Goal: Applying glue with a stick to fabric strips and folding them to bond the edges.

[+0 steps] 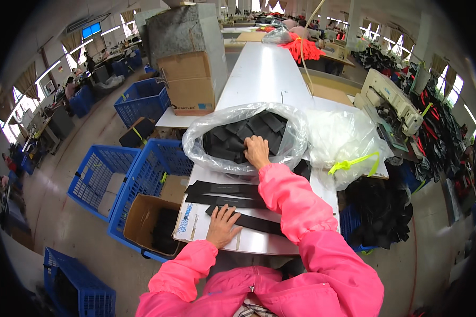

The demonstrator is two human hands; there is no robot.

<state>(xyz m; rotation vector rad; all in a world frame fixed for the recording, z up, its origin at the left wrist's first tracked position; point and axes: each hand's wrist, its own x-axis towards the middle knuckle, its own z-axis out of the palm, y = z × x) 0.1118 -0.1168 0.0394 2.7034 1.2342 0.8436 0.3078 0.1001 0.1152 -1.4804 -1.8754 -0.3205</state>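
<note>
A clear plastic bag point(192, 138) with its mouth spread wide holds a heap of black webbing pieces point(238, 127). My right hand point(257, 152) reaches over the bag's near rim, its fingers curled and closed on one of the black pieces at the heap's right side. Several flat black strips point(225, 188) lie side by side across the white table point(264, 244) in front of the bag. Near the table's front left corner rests my left hand point(223, 227), fingers spread over the left end of the nearest strip point(259, 224). My right forearm hides the strips' right ends.
A tied clear bag point(344, 142) with a yellow-green tie sits right of the open one. Blue crates point(143, 185) and an open cardboard box point(140, 219) stand to the left. A sewing machine point(388, 100) and black material point(381, 214) are at the right.
</note>
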